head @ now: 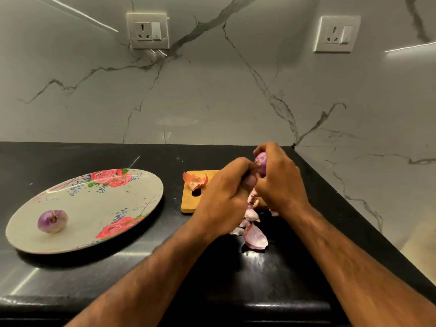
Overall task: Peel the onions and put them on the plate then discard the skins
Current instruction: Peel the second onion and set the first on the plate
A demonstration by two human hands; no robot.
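The onion (261, 161) is held above the cutting board (188, 201), with the right hand (280, 178) fingers curled round it. The left hand (226, 192) pinches a skin flap (256, 164) at its tip. Loose skins (256, 237) lie beneath on the counter (236, 279). A peeled onion (52, 220) rests on the plate (99, 208), well to the left.

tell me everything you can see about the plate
The plate is large, pale grey and glossy, with red rose prints at its far and near edges. It lies flat on the black counter, left of the wooden board. One peeled purple onion rests on its left part.
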